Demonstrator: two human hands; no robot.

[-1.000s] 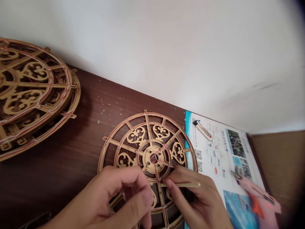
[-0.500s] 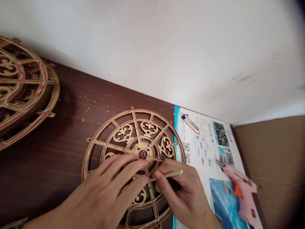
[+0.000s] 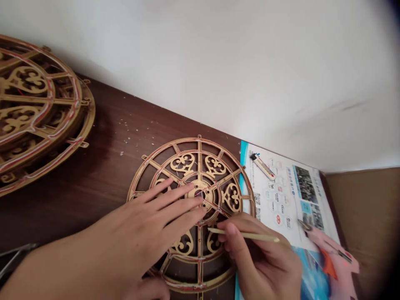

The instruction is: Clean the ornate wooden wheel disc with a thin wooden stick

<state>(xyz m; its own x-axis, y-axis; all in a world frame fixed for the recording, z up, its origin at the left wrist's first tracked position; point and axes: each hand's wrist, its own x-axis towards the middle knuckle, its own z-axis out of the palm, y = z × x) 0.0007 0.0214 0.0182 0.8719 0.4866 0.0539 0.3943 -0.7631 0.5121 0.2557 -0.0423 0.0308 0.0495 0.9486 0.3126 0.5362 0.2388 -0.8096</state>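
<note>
Working remotely, I lay the left hand (image 3: 146, 223), fingers extended, across the gold wheel-shaped frame (image 3: 211, 196) on the bench (image 3: 106, 187); the right hand (image 3: 264, 256) pinches a slim stick (image 3: 258, 236). Best, I judge, to brace the frame and guide the tip gently around the wires (image 3: 200, 260).

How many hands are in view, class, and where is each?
2: the left hand is spread over the disc; the right hand pinches a stick at its near right part.

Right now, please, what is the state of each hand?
Left hand: open, resting across the round gold-coloured openwork frame.
Right hand: closed, holding a thin pale-yellow stick.
</note>
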